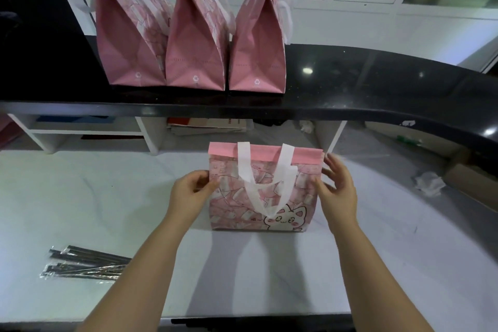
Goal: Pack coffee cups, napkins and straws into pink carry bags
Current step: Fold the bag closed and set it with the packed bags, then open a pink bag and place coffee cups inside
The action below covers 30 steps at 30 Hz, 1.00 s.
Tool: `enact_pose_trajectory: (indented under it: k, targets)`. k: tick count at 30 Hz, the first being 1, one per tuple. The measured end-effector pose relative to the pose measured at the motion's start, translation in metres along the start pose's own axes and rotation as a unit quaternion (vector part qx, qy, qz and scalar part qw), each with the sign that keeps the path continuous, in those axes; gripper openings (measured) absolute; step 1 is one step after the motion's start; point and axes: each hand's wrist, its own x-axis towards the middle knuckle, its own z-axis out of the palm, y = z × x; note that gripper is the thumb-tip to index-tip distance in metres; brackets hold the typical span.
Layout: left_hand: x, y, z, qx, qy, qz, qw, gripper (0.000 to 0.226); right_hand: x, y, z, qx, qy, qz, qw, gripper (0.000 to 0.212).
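A pink carry bag (296,197) with a cat print and white handles stands upright on the white work table (80,197), its top folded shut. My left hand (190,195) pinches the bag's left edge. My right hand (338,187) rests against its right edge with fingers spread. Three more pink bags (129,35), (196,40), (258,43) stand closed in a row on the black counter (377,89) above. A bundle of wrapped dark straws (83,264) lies on the table at the lower left. No cups or napkins show.
The black counter overhangs the back of the table, with white shelving (89,132) and papers (207,125) beneath it. Crumpled white paper (428,183) and a cardboard box (474,178) sit at the right.
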Motion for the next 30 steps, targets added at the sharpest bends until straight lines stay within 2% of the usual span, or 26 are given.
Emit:
enact_pose_trajectory:
  k: [2,5,10,13,16,19,22,25,27,29,30]
  targets:
    - [-0.015,-0.023,-0.001,-0.004,0.002,-0.039,0.999,0.013,-0.026,0.027,-0.004,0.014,-0.009,0.028,0.999,0.051]
    - [-0.029,-0.047,-0.002,-0.025,0.012,-0.093,0.995,0.021,-0.058,0.059,0.0,-0.001,-0.043,0.083,0.996,0.04]
    - [-0.024,-0.051,0.005,-0.074,-0.004,-0.122,0.99,0.023,-0.061,0.064,0.014,0.034,0.01,0.134,0.99,0.028]
    - [-0.021,-0.038,0.017,-0.067,-0.037,-0.085,0.993,0.026,-0.056,0.056,0.014,0.075,0.063,0.164,0.982,0.02]
    - [-0.013,-0.014,0.03,-0.074,-0.077,-0.042,0.993,0.028,-0.048,0.037,0.003,0.09,0.109,0.157,0.977,0.02]
    - [0.0,0.029,0.046,-0.08,-0.1,0.029,0.991,0.033,-0.034,0.002,-0.014,0.105,0.17,0.102,0.975,0.026]
    - [0.018,0.085,0.065,-0.092,-0.128,0.135,0.978,0.036,-0.001,-0.049,-0.035,0.131,0.234,-0.001,0.963,0.035]
    - [0.047,0.14,0.094,-0.112,-0.112,0.224,0.962,0.036,0.052,-0.1,-0.052,0.065,0.219,-0.073,0.971,0.047]
    - [0.069,0.168,0.118,-0.104,-0.074,0.255,0.958,0.032,0.095,-0.125,-0.055,-0.06,0.191,-0.054,0.978,0.066]
    - [0.09,0.187,0.145,-0.097,-0.044,0.26,0.96,0.027,0.13,-0.142,-0.048,-0.224,0.159,-0.018,0.961,0.079]
    - [0.099,0.193,0.16,-0.087,-0.031,0.258,0.962,0.024,0.142,-0.146,-0.041,-0.249,0.124,-0.009,0.961,0.081]
